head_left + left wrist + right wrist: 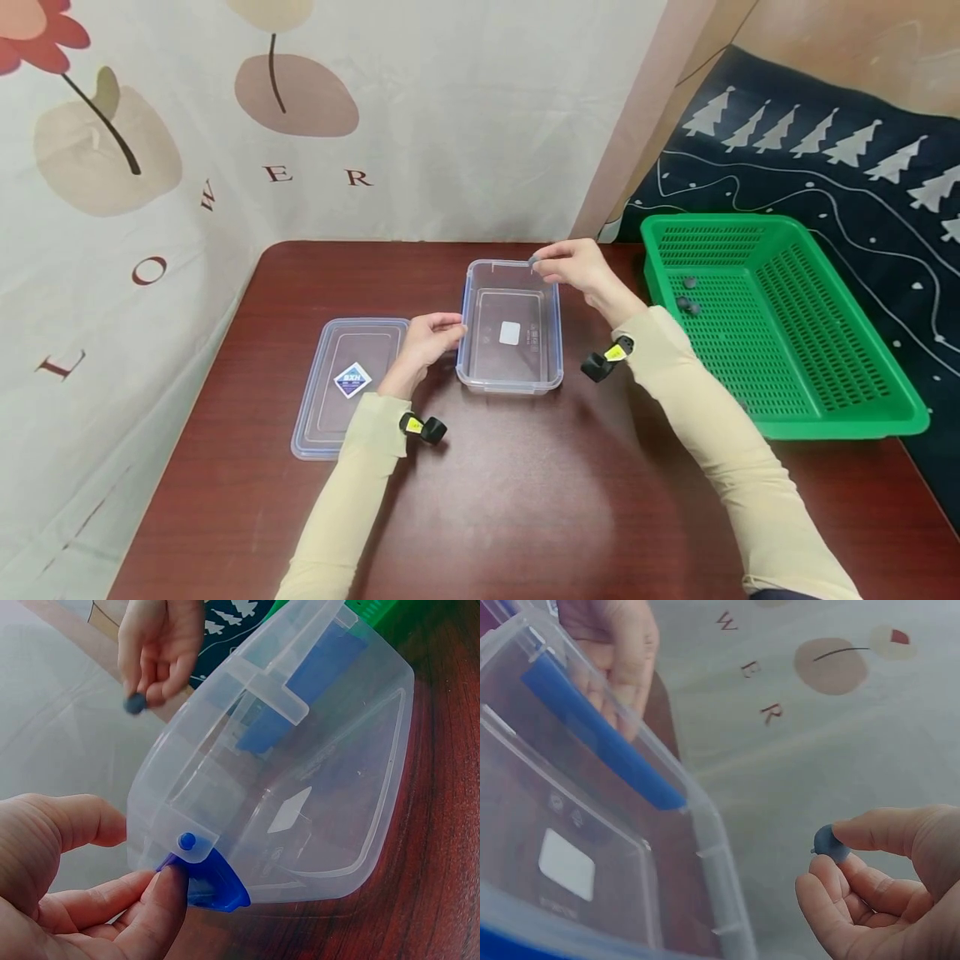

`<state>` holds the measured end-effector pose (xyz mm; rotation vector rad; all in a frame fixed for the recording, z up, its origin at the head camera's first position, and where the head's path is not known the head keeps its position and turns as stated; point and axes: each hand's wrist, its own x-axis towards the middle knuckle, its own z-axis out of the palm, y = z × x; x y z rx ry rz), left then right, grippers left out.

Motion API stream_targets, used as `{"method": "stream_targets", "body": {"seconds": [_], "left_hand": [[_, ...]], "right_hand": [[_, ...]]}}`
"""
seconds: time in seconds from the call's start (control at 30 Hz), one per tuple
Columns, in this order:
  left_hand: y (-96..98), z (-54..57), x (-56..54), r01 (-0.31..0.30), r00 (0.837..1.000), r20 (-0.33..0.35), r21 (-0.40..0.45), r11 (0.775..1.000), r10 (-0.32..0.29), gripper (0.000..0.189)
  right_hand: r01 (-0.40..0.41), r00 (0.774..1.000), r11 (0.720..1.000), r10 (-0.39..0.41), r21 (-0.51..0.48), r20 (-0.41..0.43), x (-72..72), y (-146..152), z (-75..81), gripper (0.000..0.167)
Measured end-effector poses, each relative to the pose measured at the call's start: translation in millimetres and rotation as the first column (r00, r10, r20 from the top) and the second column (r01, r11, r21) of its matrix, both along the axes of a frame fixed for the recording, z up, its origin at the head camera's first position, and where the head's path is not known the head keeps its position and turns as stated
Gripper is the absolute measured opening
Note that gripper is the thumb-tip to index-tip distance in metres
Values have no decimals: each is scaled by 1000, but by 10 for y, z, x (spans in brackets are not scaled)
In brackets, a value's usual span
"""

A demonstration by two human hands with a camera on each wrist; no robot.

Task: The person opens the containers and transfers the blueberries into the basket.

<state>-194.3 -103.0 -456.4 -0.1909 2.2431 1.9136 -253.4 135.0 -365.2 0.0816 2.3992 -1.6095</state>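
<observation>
A clear plastic food container [510,379] with blue side latches stands uncovered on the table. At its left side, my left hand [429,340] holds the blue latch [214,881] with its fingertips. My right hand [577,268] is raised by the container's far right corner. Between its thumb and fingers it pinches a small round blueberry [829,844], which is also seen in the left wrist view. Inside the container only a white label [509,333] shows on the bottom. Several blueberries [690,283] lie in the green basket [885,408] to the right.
The container's clear lid [315,425], with a blue-and-white sticker, lies flat on the left, partly behind my left forearm. A patterned curtain [465,167] hangs along the back edge of the dark red table [487,500]. Dark tree-print cloth [825,183] is behind the basket.
</observation>
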Motion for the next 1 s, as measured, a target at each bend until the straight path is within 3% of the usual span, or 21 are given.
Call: {"method": "stream_targets", "body": {"seconds": [0.37, 0.53, 0.67, 0.8, 1.0], "left_hand": [[2, -9, 11, -3, 1000, 6, -7, 1000, 3, 34], [3, -17, 11, 0, 1000, -3, -7, 1000, 0, 34], [2, -22, 6, 2, 1000, -10, -8, 1000, -2, 34], [0, -22, -4, -3, 1000, -17, -7, 1000, 3, 34], [3, -28, -9, -7, 1000, -9, 9, 1000, 7, 33]], "right_hand": [[67, 993, 991, -77, -112, -90, 210, 660, 250, 33], [95, 989, 970, -118, -222, -92, 362, 1021, 330, 16], [123, 982, 927, -165, -354, -93, 466, 1309, 345, 11], [147, 970, 851, -223, -504, -94, 547, 1591, 302, 15], [233, 948, 779, -316, -582, -42, 635, 1971, 168, 17]]}}
